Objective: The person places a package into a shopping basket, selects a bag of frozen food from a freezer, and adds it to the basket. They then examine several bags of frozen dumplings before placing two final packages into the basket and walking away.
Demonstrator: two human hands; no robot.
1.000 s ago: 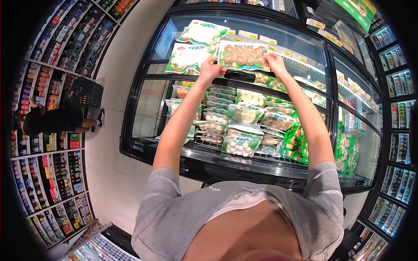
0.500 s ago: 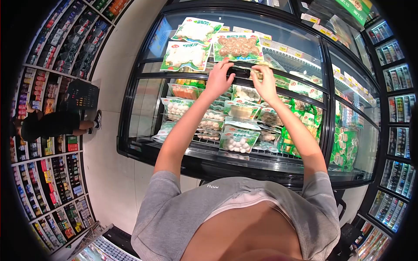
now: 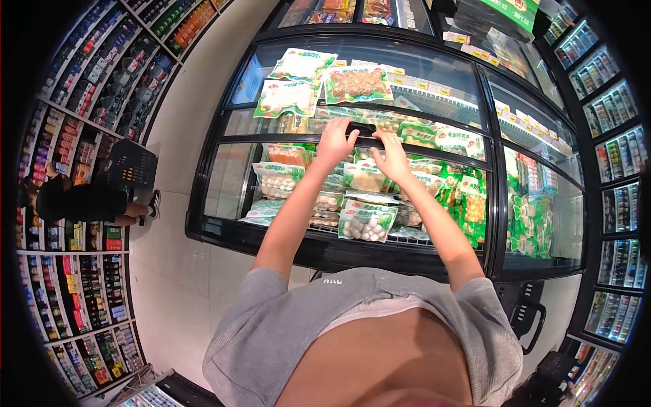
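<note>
Black handle (image 3: 361, 127) between left hand (image 3: 333, 144) and right hand (image 3: 392, 160) — both loosely spread.

Pale tiled floor (image 3: 176, 271) | stocked shelves (image 3: 74, 252) left | lit racks (image 3: 618, 237) right

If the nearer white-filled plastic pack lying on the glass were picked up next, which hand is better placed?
Probably the left hand: it looks closer to that white-filled plastic pack. The right hand is farther away, by the opposite end of the black oblong handle.
</note>
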